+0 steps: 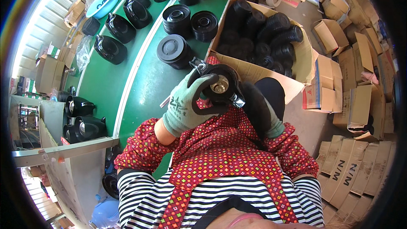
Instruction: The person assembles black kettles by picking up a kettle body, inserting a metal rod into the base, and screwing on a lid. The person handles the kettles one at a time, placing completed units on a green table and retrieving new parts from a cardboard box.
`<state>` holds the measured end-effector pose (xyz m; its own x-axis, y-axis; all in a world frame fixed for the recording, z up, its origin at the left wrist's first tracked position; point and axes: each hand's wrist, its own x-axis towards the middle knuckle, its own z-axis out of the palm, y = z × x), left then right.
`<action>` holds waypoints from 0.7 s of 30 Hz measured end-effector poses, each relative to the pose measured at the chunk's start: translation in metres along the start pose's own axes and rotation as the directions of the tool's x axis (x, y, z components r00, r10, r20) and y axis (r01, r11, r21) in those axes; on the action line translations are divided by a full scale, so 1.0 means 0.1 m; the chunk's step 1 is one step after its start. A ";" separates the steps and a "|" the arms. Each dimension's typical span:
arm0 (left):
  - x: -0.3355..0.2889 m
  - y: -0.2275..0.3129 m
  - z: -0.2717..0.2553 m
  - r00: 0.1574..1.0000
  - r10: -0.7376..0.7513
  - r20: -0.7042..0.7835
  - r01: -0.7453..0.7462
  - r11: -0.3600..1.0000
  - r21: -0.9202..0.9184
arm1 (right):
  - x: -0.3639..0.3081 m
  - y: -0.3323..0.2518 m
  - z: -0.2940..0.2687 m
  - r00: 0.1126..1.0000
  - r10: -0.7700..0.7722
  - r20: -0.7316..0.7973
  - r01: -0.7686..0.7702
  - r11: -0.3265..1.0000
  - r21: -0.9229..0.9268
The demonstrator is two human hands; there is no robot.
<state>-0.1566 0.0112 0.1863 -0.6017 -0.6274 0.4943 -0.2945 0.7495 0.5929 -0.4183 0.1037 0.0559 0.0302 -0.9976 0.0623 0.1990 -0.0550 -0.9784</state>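
My left hand (186, 104), in a grey-green glove with black fingers, grips a black round plastic part (220, 84) with a shiny metal centre and a small metal clip at its edge. My right hand (259, 110), in a black-palmed glove, holds the same part from the right side, just over my lap. Both forearms wear red patterned sleeve covers. The part sits in front of an open cardboard box (254, 73) full of black ring-shaped parts (263, 38).
A green conveyor belt (144, 80) runs up the left, carrying black kettle-like bodies (111, 48) and stacks of black round lids (174, 51). More black bodies (85, 128) sit at lower left. Piles of cardboard boxes (352, 59) fill the floor on the right.
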 end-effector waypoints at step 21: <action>-1.38 -1.66 0.01 0.688 -0.669 0.281 0.537 0.730 0.422 | 0.35 -0.53 0.27 1.000 0.025 -0.004 -0.008 0.171 -0.985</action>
<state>-0.0248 -0.0261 0.0192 -0.4262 -0.8736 -0.2349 -0.8515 0.2998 0.4301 -0.4010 0.0726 0.1151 0.0315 -0.9988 0.0373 -0.9311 -0.0429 -0.3621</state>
